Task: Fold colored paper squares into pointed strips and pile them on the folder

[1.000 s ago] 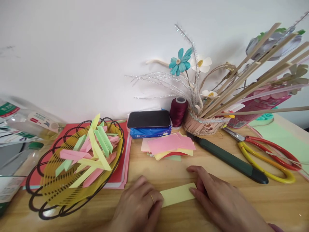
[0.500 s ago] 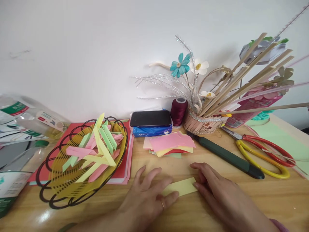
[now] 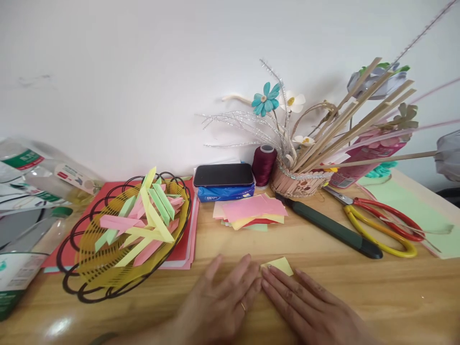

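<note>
A small yellow paper strip [image 3: 282, 266] lies on the wooden table, its near part covered by my fingers. My right hand [image 3: 305, 302] is laid flat over it, fingers stretched out and tips pressing on the paper. Close beside it on the left, my left hand [image 3: 226, 294] has its fingers extended at the paper's left end, with a ring on one finger. Just behind is a stack of coloured paper slips [image 3: 255, 211], pink on top.
At left, a yellow basket [image 3: 86, 254] of folded paper strips sits on red sheets [image 3: 53, 261], near plastic bottles [image 3: 21, 268]. Behind are a phone [image 3: 223, 175], thread spool [image 3: 265, 165] and flower basket [image 3: 302, 184]. A dark green-handled tool [image 3: 334, 230] and scissors [image 3: 388, 220] lie right.
My right hand has moved left and flattened onto the yellow strip, which now shows as a shorter piece. My hands have come together. The camera view has shifted slightly.
</note>
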Demonstrator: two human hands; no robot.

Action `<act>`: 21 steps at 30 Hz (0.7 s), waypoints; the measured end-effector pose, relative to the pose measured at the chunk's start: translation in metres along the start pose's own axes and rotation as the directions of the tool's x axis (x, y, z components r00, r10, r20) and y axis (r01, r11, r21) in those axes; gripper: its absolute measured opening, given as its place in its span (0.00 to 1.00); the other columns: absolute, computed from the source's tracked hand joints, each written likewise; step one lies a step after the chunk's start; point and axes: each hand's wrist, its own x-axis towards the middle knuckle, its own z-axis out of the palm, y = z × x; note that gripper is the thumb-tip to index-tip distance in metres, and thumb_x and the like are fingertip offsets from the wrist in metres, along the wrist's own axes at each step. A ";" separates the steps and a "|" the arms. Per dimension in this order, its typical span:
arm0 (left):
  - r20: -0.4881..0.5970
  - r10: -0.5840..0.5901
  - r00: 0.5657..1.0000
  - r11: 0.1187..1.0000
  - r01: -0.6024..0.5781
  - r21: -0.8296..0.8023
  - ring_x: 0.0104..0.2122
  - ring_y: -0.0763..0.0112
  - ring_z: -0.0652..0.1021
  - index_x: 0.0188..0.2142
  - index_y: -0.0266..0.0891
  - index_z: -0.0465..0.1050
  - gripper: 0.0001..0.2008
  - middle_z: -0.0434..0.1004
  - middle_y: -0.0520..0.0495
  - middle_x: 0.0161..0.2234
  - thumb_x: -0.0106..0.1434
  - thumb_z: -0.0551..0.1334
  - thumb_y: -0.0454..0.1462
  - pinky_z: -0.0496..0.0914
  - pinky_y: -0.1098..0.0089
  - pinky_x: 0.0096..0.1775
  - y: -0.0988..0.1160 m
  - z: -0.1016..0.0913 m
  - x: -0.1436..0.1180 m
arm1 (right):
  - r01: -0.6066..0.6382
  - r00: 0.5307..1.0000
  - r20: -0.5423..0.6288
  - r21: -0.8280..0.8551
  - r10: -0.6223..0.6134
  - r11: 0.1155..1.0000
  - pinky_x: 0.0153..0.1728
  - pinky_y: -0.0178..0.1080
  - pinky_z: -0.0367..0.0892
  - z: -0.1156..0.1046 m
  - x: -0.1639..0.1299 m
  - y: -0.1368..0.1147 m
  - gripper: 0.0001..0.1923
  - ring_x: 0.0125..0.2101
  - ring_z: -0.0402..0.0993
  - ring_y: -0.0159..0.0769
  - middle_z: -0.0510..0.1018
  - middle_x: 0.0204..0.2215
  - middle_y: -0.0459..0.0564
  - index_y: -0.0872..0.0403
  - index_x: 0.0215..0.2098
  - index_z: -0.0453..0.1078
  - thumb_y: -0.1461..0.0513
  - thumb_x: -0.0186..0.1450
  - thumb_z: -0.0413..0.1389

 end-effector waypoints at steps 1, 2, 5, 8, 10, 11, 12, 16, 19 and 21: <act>-0.003 0.010 1.000 0.999 -0.010 0.039 0.60 0.60 0.51 0.49 0.44 0.70 0.16 0.64 0.50 0.55 0.66 0.49 0.36 0.32 0.49 0.58 0.003 -0.001 -0.001 | -0.012 1.000 0.016 0.022 0.012 1.000 0.48 0.38 0.65 -0.002 -0.002 0.003 0.31 0.54 0.62 0.38 0.64 0.55 0.54 0.61 0.58 0.57 0.50 0.63 0.47; -0.009 0.016 1.000 0.997 -0.015 0.075 0.60 0.60 0.52 0.48 0.42 0.71 0.17 0.65 0.48 0.54 0.65 0.48 0.35 0.33 0.48 0.58 0.006 -0.003 -0.001 | -0.019 1.000 0.024 0.050 0.018 0.999 0.48 0.39 0.65 -0.003 -0.003 0.005 0.32 0.54 0.61 0.38 0.63 0.56 0.53 0.60 0.59 0.56 0.50 0.63 0.48; -0.001 0.005 1.000 0.990 -0.005 0.144 0.58 0.59 0.57 0.46 0.37 0.73 0.18 0.68 0.45 0.51 0.63 0.47 0.34 0.36 0.47 0.59 0.015 -0.007 -0.006 | -0.040 0.999 0.041 0.127 0.035 0.991 0.48 0.41 0.66 -0.004 -0.010 0.012 0.32 0.55 0.61 0.38 0.62 0.56 0.48 0.56 0.61 0.51 0.51 0.64 0.48; 0.022 -0.030 0.999 0.983 0.025 0.183 0.53 0.58 0.65 0.44 0.35 0.74 0.18 0.71 0.42 0.48 0.63 0.48 0.34 0.39 0.45 0.58 0.022 -0.011 -0.011 | -0.094 0.995 0.045 0.140 0.088 0.986 0.46 0.43 0.67 -0.002 -0.018 0.014 0.32 0.54 0.61 0.40 0.62 0.56 0.48 0.54 0.63 0.47 0.53 0.64 0.49; 0.028 -0.042 0.999 0.980 0.036 0.196 0.50 0.56 0.68 0.42 0.34 0.74 0.17 0.72 0.41 0.46 0.62 0.50 0.34 0.41 0.43 0.57 0.025 -0.013 -0.014 | -0.122 0.992 0.048 0.136 0.116 0.983 0.46 0.45 0.68 -0.001 -0.022 0.014 0.33 0.54 0.61 0.42 0.62 0.56 0.49 0.54 0.63 0.46 0.53 0.63 0.49; 0.031 -0.044 0.999 0.979 0.037 0.199 0.49 0.55 0.69 0.41 0.33 0.75 0.16 0.73 0.40 0.45 0.61 0.50 0.34 0.42 0.42 0.57 0.026 -0.014 -0.015 | -0.124 0.992 0.050 0.129 0.119 0.984 0.45 0.46 0.68 -0.001 -0.024 0.014 0.33 0.54 0.60 0.43 0.62 0.56 0.50 0.54 0.63 0.46 0.53 0.63 0.49; 0.039 -0.050 0.998 0.979 0.042 0.200 0.48 0.54 0.70 0.41 0.32 0.74 0.16 0.74 0.39 0.44 0.61 0.51 0.35 0.42 0.41 0.56 0.027 -0.015 -0.016 | -0.123 0.992 0.051 0.114 0.118 0.986 0.45 0.47 0.68 0.000 -0.026 0.014 0.34 0.55 0.60 0.44 0.62 0.56 0.50 0.54 0.63 0.46 0.52 0.63 0.49; 0.056 -0.076 0.996 0.977 0.063 0.202 0.48 0.51 0.70 0.43 0.29 0.72 0.17 0.73 0.36 0.44 0.60 0.52 0.36 0.45 0.41 0.55 0.029 -0.014 -0.019 | -0.123 0.991 0.055 0.018 0.121 0.992 0.42 0.52 0.69 0.002 -0.031 0.014 0.34 0.54 0.60 0.48 0.60 0.57 0.52 0.56 0.63 0.47 0.51 0.63 0.48; 0.043 -0.088 0.995 0.977 0.078 0.198 0.48 0.51 0.71 0.44 0.29 0.71 0.16 0.73 0.35 0.45 0.60 0.52 0.35 0.46 0.41 0.55 0.031 -0.013 -0.021 | -0.131 0.989 0.059 -0.033 0.133 0.991 0.41 0.54 0.69 0.003 -0.034 0.013 0.33 0.54 0.61 0.49 0.58 0.58 0.53 0.56 0.62 0.48 0.51 0.63 0.48; 0.037 -0.095 0.995 0.976 0.086 0.198 0.47 0.51 0.72 0.44 0.29 0.71 0.16 0.74 0.35 0.44 0.61 0.51 0.35 0.46 0.41 0.55 0.031 -0.012 -0.022 | -0.138 0.988 0.058 -0.039 0.140 0.990 0.42 0.55 0.69 0.004 -0.035 0.012 0.33 0.54 0.60 0.49 0.59 0.58 0.53 0.56 0.62 0.49 0.51 0.63 0.48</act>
